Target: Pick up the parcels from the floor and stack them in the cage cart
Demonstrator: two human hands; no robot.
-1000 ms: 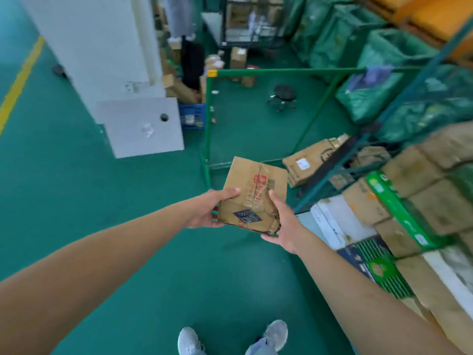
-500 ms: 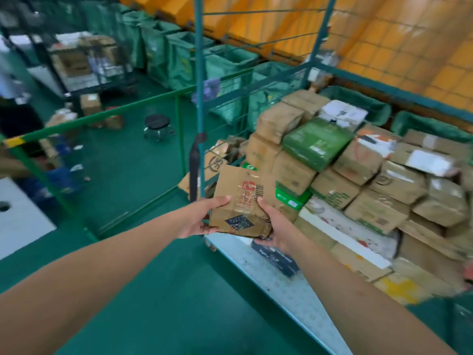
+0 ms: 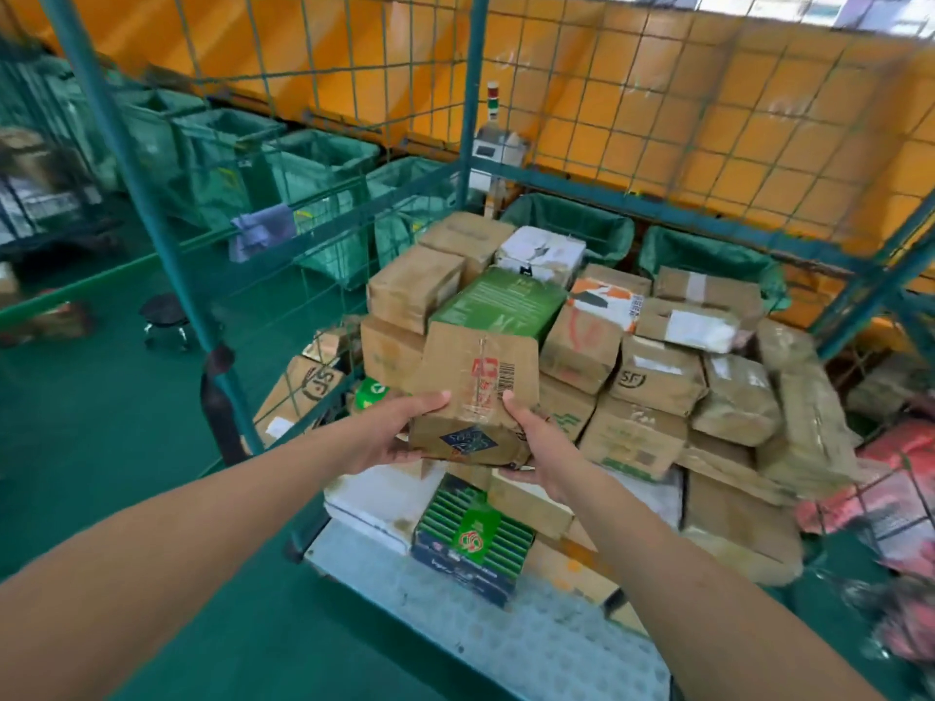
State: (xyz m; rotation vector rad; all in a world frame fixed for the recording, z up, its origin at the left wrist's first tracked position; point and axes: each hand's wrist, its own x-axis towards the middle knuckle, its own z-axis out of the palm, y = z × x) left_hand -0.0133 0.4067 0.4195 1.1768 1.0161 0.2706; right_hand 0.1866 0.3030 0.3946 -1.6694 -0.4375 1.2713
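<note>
**Parcel held in both hands at the open side of the cage cart**

We stand before the cage cart (image 3: 473,118), its green frame and wire mesh rising around a pale studded deck whose near strip lies bare. Inside it sits the stack of parcels (image 3: 652,376), mostly brown cardboard, piled higher toward the back left and stepping down toward us. A green box (image 3: 498,301) rests near the top of that pile, and a flat green-striped box (image 3: 473,536) lies on the deck at the front.

Smaller than all of these is the brown parcel (image 3: 475,397) we carry, held in the air above the front of the deck and just before the stack, apart from it as far as we can tell. It is a taped carton with a barcode label and a dark diamond sticker, and its lower corners look dented and softened.

Our left hand (image 3: 392,430) grips its left lower edge, thumb over the top face. Our right hand (image 3: 536,440) does the same on the right.

We judge it fairly light, since it rides easily at arm's length. The card seems crushable, and the tape may be slick. We would keep hold at the two opposite lower edges, with fingers underneath, rather than squeeze the weakened corners.
</note>
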